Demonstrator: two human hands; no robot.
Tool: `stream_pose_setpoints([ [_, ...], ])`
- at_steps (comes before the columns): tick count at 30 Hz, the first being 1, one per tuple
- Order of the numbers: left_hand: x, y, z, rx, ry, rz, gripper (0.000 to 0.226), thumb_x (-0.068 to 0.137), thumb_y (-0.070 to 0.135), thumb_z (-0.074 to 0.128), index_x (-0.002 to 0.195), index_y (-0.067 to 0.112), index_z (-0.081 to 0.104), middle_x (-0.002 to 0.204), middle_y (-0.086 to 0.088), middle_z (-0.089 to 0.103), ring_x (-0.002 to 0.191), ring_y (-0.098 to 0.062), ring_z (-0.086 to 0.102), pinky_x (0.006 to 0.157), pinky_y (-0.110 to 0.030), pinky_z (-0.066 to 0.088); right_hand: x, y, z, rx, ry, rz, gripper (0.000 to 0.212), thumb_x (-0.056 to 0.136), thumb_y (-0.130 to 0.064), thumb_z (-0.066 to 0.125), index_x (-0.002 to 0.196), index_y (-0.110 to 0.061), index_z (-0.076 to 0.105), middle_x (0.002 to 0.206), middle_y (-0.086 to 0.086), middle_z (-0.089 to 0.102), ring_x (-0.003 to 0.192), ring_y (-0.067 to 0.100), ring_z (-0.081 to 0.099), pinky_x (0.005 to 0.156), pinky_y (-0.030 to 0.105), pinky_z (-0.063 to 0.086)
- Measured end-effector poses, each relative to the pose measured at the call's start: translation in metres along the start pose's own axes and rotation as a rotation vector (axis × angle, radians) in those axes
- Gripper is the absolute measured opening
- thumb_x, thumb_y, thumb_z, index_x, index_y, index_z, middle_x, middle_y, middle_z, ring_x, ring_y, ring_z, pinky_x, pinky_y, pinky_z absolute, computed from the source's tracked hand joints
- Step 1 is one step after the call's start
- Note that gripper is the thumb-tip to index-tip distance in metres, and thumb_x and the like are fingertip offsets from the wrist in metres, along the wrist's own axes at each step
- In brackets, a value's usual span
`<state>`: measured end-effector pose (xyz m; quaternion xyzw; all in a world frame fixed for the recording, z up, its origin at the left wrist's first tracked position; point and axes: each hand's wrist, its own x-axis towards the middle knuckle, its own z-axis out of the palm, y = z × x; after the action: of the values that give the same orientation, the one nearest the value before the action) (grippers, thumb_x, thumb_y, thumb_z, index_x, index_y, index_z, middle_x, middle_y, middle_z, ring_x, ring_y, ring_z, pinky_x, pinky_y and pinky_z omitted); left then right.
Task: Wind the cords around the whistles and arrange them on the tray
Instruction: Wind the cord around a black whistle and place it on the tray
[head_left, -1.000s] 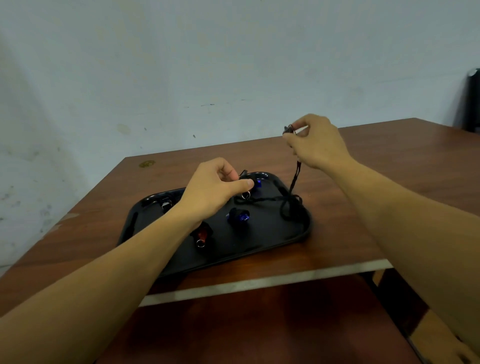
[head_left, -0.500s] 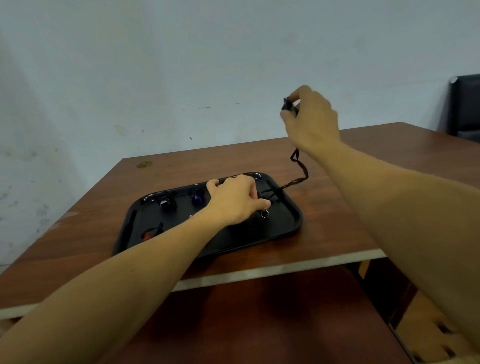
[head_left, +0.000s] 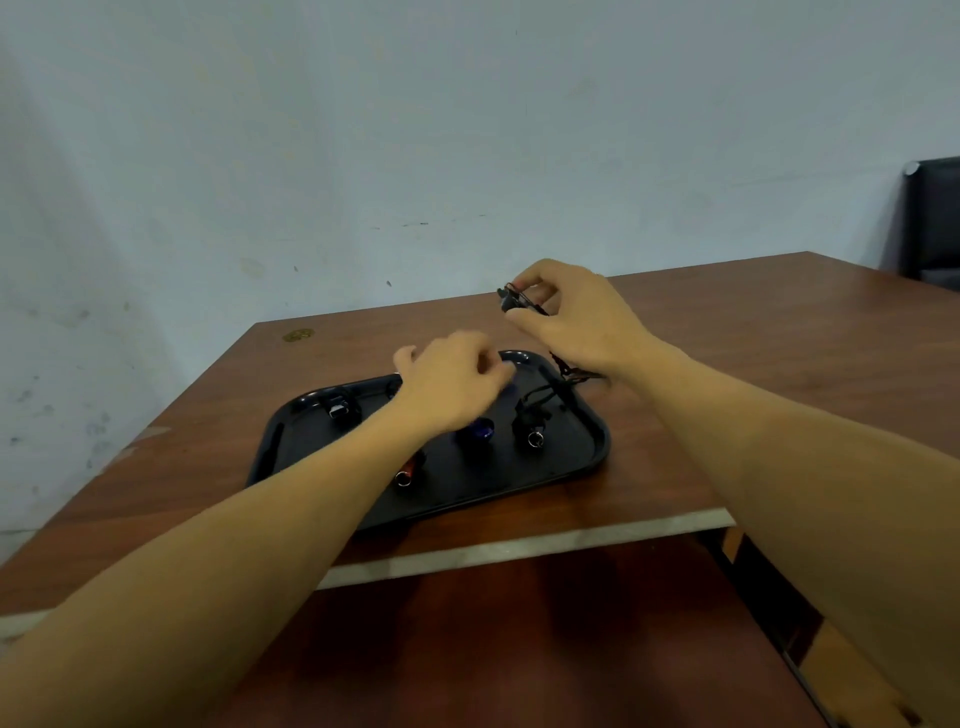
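Whistle (head_left: 511, 301), small, dark: pinched in right hand (head_left: 571, 322) fingers above the tray's (head_left: 597, 441) far right corner; its cord (head_left: 569, 371) trails slack onto the tray. Likely light and hard; cord limp, best held near the whistle. Left hand (head_left: 449, 384) over the tray, fingers curled, grip unclear. Other whistles on the tray. Surface (head_left: 779, 338) beneath.

A brown wooden table (head_left: 727, 364) with a pale front edge is carrying a black tray (head_left: 597, 447) lying flat near its middle, a small gold-coloured spot (head_left: 297, 335) is sitting on the wood at about ten o'clock from the tray, near the far left corner.
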<state>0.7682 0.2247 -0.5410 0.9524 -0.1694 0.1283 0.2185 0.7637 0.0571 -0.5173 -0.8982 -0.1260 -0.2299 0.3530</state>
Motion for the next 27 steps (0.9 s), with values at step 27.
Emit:
stream_pose_setpoints([
  [27,-0.015,-0.043,-0.103,-1.226,0.214,-0.082,0.02,0.096,0.023,0.063,0.1,0.005,0.073,0.078,-0.005,0.058,0.062,-0.012,0.055,0.067,-0.029,0.056,0.039,-0.094,0.02,0.416,0.004,-0.183,0.015,0.091,-0.019,0.069,0.104,-0.02,0.076,0.088,-0.011,0.078,0.089,-0.003,0.069,0.079,0.017,0.053],
])
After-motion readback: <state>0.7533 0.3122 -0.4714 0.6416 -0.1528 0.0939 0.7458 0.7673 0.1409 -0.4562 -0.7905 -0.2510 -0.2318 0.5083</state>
